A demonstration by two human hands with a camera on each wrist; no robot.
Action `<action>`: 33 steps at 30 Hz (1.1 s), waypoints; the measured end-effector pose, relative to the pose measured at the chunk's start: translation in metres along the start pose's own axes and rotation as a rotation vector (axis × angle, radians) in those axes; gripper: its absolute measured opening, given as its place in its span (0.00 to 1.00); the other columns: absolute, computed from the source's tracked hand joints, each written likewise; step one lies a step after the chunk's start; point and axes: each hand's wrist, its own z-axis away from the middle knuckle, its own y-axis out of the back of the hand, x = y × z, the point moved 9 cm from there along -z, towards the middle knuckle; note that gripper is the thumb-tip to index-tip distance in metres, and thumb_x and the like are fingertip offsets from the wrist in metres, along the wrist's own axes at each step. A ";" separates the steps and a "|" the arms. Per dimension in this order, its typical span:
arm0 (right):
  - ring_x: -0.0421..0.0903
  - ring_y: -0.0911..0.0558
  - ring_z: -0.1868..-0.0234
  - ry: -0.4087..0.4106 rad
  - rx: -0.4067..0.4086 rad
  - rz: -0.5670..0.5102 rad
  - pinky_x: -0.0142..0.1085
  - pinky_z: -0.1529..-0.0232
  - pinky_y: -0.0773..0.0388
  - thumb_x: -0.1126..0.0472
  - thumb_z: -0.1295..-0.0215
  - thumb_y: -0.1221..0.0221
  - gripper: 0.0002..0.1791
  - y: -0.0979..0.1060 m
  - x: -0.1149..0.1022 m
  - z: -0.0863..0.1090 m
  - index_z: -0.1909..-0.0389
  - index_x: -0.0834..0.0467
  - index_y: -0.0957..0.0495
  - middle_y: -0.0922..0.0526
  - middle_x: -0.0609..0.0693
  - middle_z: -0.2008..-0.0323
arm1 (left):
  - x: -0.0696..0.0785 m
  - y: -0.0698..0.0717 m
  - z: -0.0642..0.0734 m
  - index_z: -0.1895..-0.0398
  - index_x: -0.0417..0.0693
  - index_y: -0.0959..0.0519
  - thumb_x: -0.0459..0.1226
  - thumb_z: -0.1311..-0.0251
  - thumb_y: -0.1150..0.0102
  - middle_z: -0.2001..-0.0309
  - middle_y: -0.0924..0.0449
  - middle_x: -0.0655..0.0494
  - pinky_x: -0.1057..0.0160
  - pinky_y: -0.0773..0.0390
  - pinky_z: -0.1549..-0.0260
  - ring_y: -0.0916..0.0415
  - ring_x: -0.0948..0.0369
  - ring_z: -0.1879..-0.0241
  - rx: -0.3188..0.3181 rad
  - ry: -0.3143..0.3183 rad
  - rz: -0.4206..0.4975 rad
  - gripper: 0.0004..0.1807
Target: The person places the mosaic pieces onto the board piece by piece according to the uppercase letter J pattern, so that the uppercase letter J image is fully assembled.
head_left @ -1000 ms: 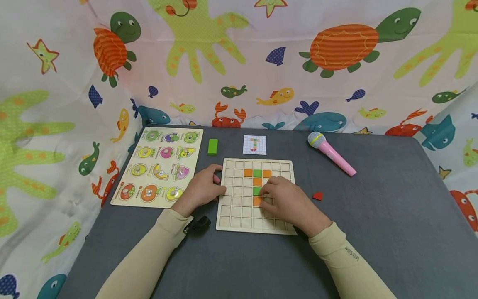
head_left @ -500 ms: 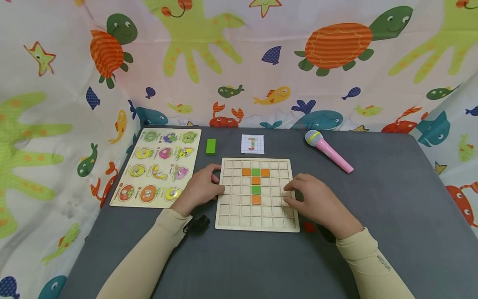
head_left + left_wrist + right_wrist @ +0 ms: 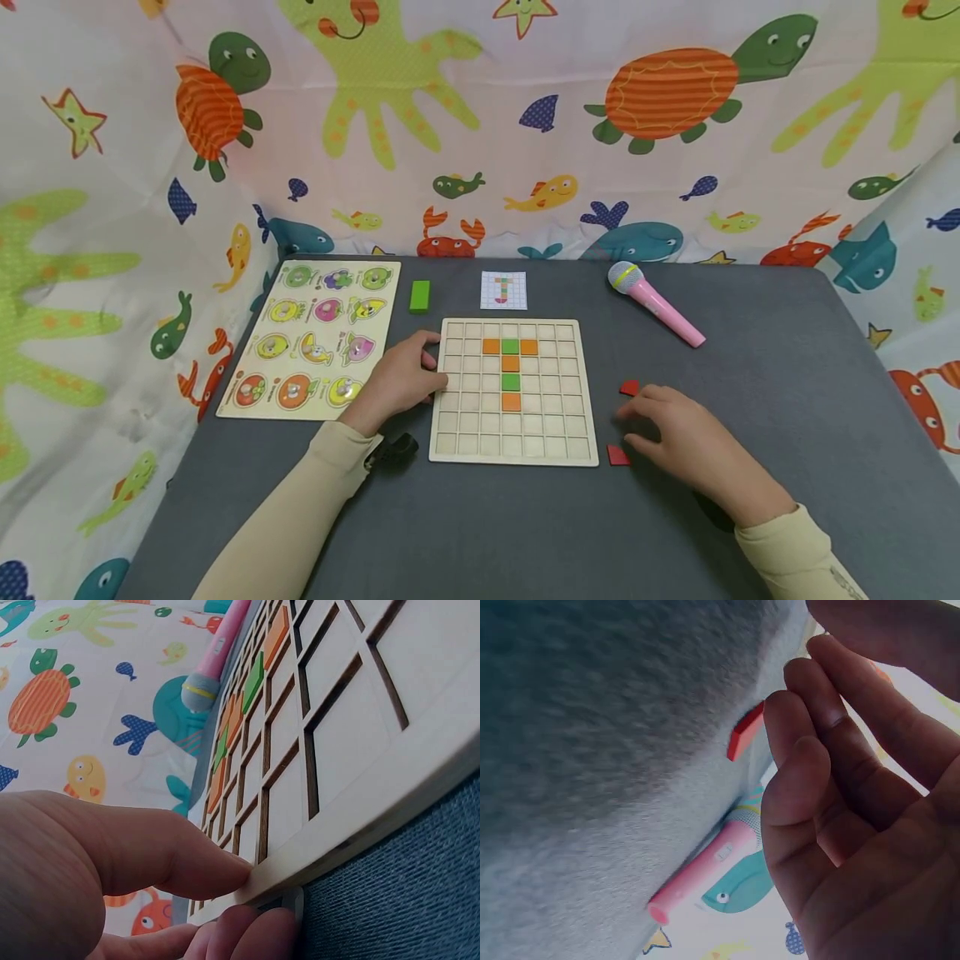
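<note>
My left hand [image 3: 405,371] holds the left edge of a wooden grid board [image 3: 555,422]. In the left wrist view the thumb [image 3: 214,862] presses on the rim and the fingers curl beneath it. On the board, orange and green square tiles form a T: a row with a green tile [image 3: 510,346] in the middle, and a column ending in an orange tile [image 3: 511,402]. My right hand [image 3: 693,437], fingers loosely bent and holding nothing, is right of the board. Its fingertips are near two flat red pieces, one farther back [image 3: 628,387] and one nearer [image 3: 618,455].
Behind the board lies a small card [image 3: 503,291] with a coloured grid pattern. A green block [image 3: 420,297] is left of it. A fruit picture board [image 3: 255,367] lies at the left, a pink toy microphone [image 3: 663,312] at the back right. A printed curtain [image 3: 480,75] borders the table.
My right hand has moved from the tile column out past the board's right edge, toward the red pieces. The left hand stays at the board's left edge.
</note>
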 end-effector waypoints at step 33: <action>0.36 0.21 0.55 0.074 -0.080 0.004 0.40 0.51 0.15 0.55 0.43 0.19 0.14 -0.019 -0.014 0.012 0.59 0.39 0.12 0.20 0.33 0.59 | 0.002 0.000 0.002 0.21 0.49 0.31 0.38 0.37 0.29 0.51 0.19 0.47 0.62 0.15 0.70 0.16 0.57 0.72 0.008 -0.013 0.013 0.40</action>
